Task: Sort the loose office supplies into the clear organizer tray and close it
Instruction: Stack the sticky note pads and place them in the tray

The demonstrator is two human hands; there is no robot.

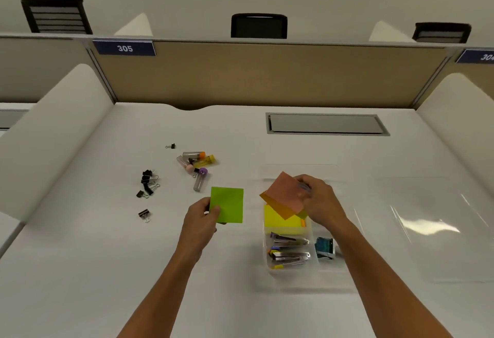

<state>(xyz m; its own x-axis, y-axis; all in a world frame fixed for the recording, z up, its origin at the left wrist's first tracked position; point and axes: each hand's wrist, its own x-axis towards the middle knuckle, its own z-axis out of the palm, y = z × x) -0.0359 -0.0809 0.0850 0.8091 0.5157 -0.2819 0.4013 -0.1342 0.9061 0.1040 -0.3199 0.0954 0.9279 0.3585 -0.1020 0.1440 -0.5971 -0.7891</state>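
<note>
A white cubicle desk (80, 271) with a tan partition behind carries the work. The clear tray (287, 269) sits to the right, staplers (290, 251) already in one compartment, a yellow pad (278, 220) in another; its lid (427, 231) lies open beside it. The right hand (318, 198) pinches a pink-orange pad (284, 196), tilted, just above the yellow one, seemingly the sticky-note step. The left hand (203, 217) grasps a green pad (228, 205) over the desk. Next, probably, seat the pink pad flat, then pass the green one over. Binder clips (148, 181) and lead tubes (196, 166) lie loose to the left.
</note>
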